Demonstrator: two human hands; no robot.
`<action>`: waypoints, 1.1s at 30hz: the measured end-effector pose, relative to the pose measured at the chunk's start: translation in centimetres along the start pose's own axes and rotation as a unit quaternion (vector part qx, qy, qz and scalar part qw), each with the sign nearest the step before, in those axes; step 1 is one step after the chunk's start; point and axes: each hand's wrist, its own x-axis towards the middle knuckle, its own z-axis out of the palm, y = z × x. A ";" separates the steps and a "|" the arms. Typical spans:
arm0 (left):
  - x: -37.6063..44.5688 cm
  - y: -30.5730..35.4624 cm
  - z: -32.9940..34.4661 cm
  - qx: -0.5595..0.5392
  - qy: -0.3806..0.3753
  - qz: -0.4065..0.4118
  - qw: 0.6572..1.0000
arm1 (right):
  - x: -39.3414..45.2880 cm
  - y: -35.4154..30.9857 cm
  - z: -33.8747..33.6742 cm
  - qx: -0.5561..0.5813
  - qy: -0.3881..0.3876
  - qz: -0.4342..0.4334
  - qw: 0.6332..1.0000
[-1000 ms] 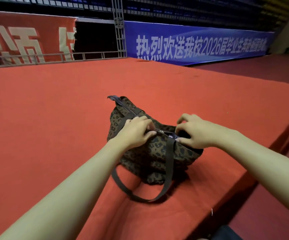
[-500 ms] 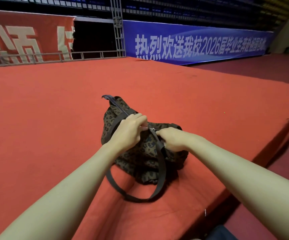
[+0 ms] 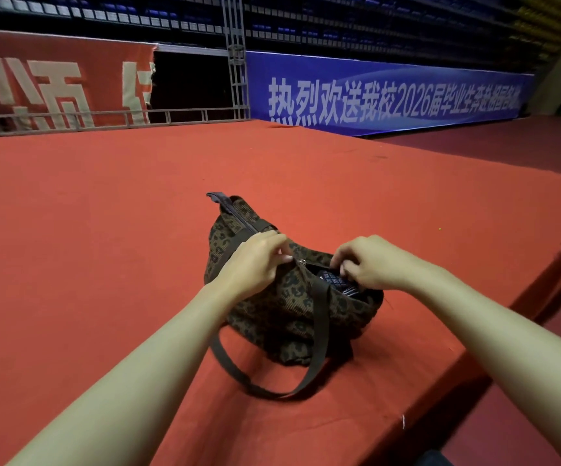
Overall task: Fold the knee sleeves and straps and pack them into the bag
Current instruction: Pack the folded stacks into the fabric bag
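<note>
Red carpet covers the raised platform [image 3: 104, 230]; a leopard-print bag [image 3: 292, 317] sits near its right edge, one dark strap [image 3: 306, 381] looping toward the viewer. The left hand [image 3: 255, 264] pinches the bag's top beside the zipper pull [image 3: 302, 262]. The right hand [image 3: 373, 264], fingers curled, grips the rim of the opening, where a dark printed item [image 3: 336, 280] shows inside.

Dim, even indoor light; the far stands [image 3: 373, 25] fall nearly black. Soft shadow lies under the bag [image 3: 292, 317]. Wide-angle distortion bends the edges; banner [image 3: 390, 99] lettering is slightly soft.
</note>
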 end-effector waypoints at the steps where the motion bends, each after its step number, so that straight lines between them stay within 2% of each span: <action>1: 0.0 0.1 -0.1 -0.002 0.002 0.001 1.000 | 0.2 -0.2 0.5 -0.069 0.018 -0.010 0.997; 4: 0.1 0.0 -0.3 -0.005 -0.003 -0.001 1.000 | -0.5 -1.2 2.8 -0.188 0.045 -0.023 0.981; 8: 0.1 0.0 -0.3 0.018 -0.010 0.012 1.000 | -1.4 -2.6 4.0 -0.237 -0.016 0.004 0.971; 12: -0.4 -0.4 -0.3 0.035 -0.016 0.005 0.999 | -1.0 -3.0 4.1 -0.170 -0.081 -0.073 0.979; 16: -0.5 0.0 -0.3 0.009 -0.008 0.022 1.000 | 0.1 -2.4 4.0 -0.076 -0.118 -0.054 0.989; 18: -0.4 0.1 -0.4 -0.001 -0.003 0.024 1.000 | 0.7 -2.4 4.2 -0.006 -0.113 -0.043 0.993; 21: -0.5 -0.2 -0.7 -0.010 -0.004 0.018 1.000 | 0.9 -2.8 4.6 0.022 -0.097 -0.031 0.995; 25: -0.5 -0.3 -0.8 -0.014 0.001 0.029 0.999 | 1.4 -3.3 3.3 0.040 0.032 -0.007 0.999; 28: -0.5 -0.7 -0.7 -0.015 0.001 0.034 0.999 | 2.1 -3.9 3.4 -0.040 0.104 -0.002 0.994; 31: -0.3 -0.8 -0.8 -0.021 -0.010 0.047 0.999 | 2.8 -3.9 4.0 -0.093 0.108 -0.042 0.989; 33: -0.4 -0.8 -0.7 -0.020 -0.017 0.053 0.998 | 3.5 -3.8 3.5 -0.111 0.063 -0.089 0.988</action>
